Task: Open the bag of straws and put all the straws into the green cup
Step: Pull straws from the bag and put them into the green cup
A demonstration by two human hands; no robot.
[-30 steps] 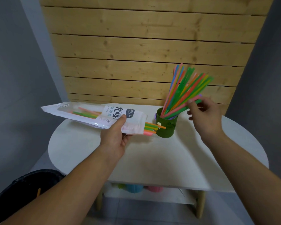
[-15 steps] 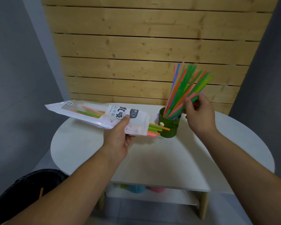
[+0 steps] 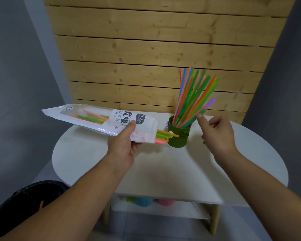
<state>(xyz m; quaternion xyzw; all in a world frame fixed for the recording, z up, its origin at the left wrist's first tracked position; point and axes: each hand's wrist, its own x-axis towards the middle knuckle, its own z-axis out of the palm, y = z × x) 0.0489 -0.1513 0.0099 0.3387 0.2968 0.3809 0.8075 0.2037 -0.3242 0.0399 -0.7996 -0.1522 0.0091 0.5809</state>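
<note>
The green cup (image 3: 179, 138) stands on the white table (image 3: 163, 171), with several coloured straws (image 3: 193, 98) fanned upright in it. My left hand (image 3: 123, 145) grips the white straw bag (image 3: 97, 120) near its open end, held level just left of the cup. A few orange, green and pink straws (image 3: 163, 135) stick out of the bag's mouth and reach in front of the cup. My right hand (image 3: 215, 133) hovers to the right of the cup, fingers apart and holding nothing, its thumb close to the leaning straws.
A slatted wooden panel (image 3: 146, 58) stands behind the table. A black bin (image 3: 24, 202) sits on the floor at the lower left. Coloured cups (image 3: 146, 201) rest on the shelf under the tabletop.
My right hand has let go of the straws in the cup and drawn back to the right with its fingers spread. The bag stays in my left hand.
</note>
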